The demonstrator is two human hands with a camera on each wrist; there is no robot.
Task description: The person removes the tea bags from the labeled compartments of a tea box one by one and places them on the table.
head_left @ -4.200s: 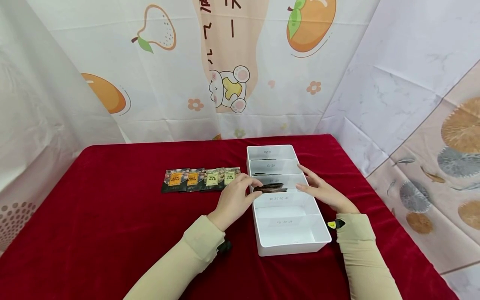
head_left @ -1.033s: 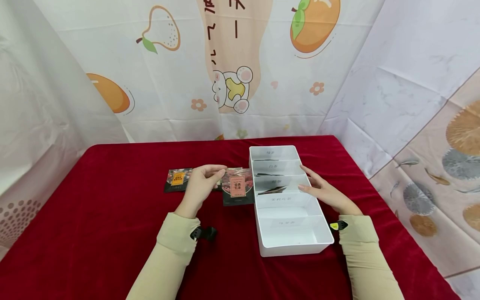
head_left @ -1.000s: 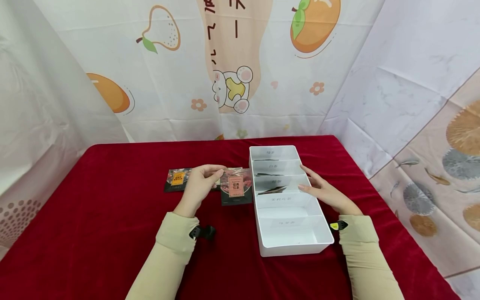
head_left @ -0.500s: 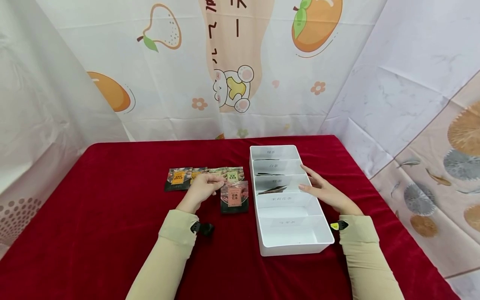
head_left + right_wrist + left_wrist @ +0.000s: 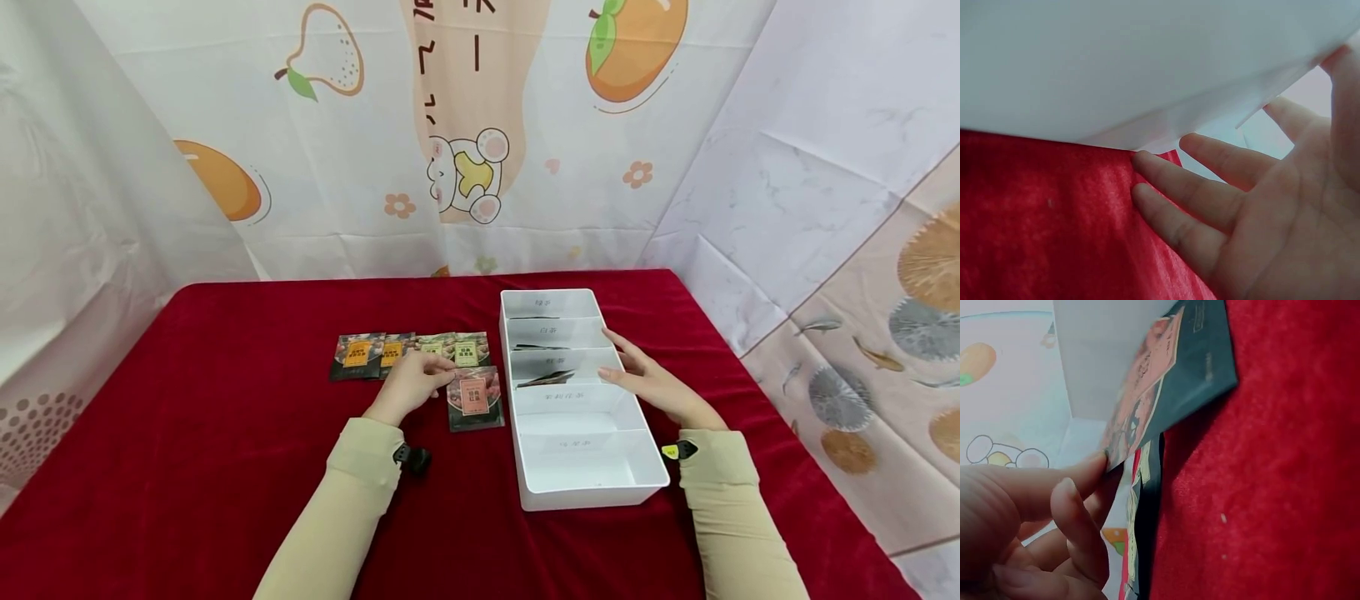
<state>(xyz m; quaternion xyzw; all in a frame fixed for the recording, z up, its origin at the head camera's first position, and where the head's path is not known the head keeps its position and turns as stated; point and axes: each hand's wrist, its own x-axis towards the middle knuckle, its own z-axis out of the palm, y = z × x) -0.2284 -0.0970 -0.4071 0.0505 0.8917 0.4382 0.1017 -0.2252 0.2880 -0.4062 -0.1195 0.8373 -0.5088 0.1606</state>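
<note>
By its upper left corner my left hand (image 5: 412, 385) pinches a dark sachet with a pink label (image 5: 475, 398), left of the white box. In the left wrist view that sachet (image 5: 1154, 387) tilts above the red cloth, thumb and finger at its corner. Behind it lie overlapping sachets: two with orange labels (image 5: 358, 357) and two with green labels (image 5: 471, 348). My right hand (image 5: 651, 385) touches the right side of the white divided box (image 5: 591, 498). In the right wrist view the right hand's fingers (image 5: 1210, 194) are extended along the box's wall.
Several compartments divide the box, each with faint writing on its wall. Dark sachet edges (image 5: 546, 379) show in the third from the back, with thin dark edges in the two behind. Red cloth (image 5: 225, 450) covers the table; a printed curtain (image 5: 337, 192) hangs behind.
My left hand has left the box's third compartment with the pink-labelled sachet, moved left, then lowered it toward the front of the green-labelled ones. The right hand stays at the box's side.
</note>
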